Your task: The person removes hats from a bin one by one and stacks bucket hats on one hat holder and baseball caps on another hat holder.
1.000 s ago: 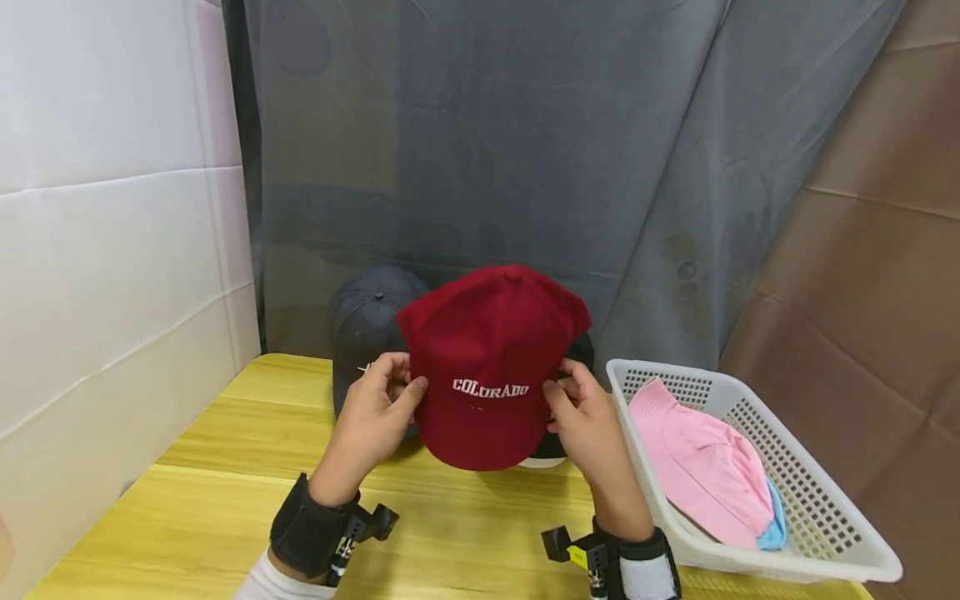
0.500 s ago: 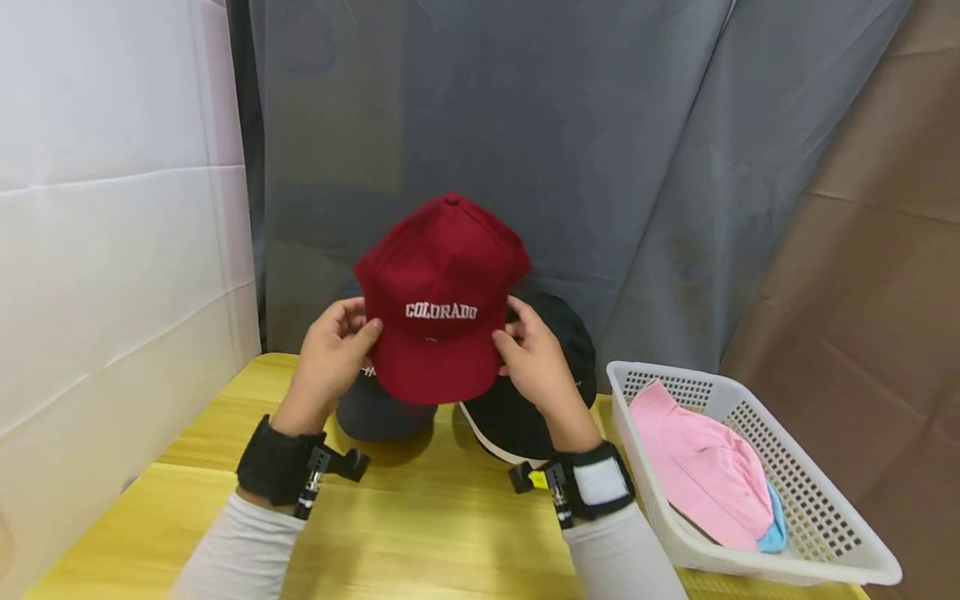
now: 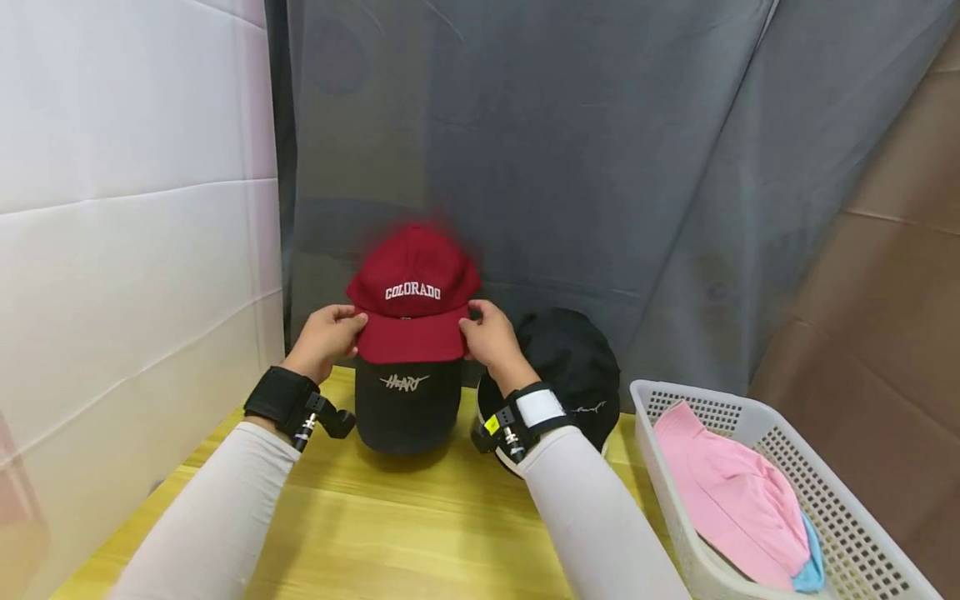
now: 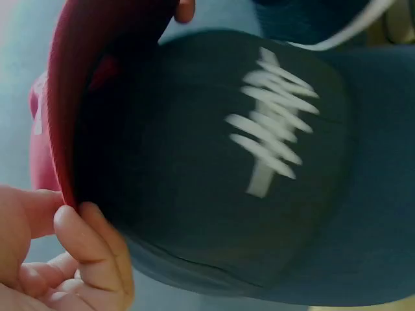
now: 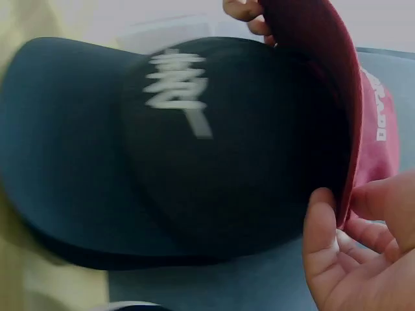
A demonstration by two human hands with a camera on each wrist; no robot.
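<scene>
Both hands held the red cap (image 3: 413,304) over the dark cap (image 3: 407,404) at the far side of the table (image 3: 420,533) — left hand (image 3: 324,337) and right hand (image 3: 491,336) pinched its brim edges. White basket (image 3: 862,550), near right, contained a pink hat (image 3: 731,487) and blue fabric (image 3: 812,571).

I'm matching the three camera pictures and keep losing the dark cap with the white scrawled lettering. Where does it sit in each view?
Head: the dark cap stands on the table at lower centre, under the red cap.
Left wrist: it fills the middle and right, lettering turned on its side.
Right wrist: it fills the left and middle.
Shared landmark: the red cap's brim edge, at left in the left wrist view and at right in the right wrist view.
</scene>
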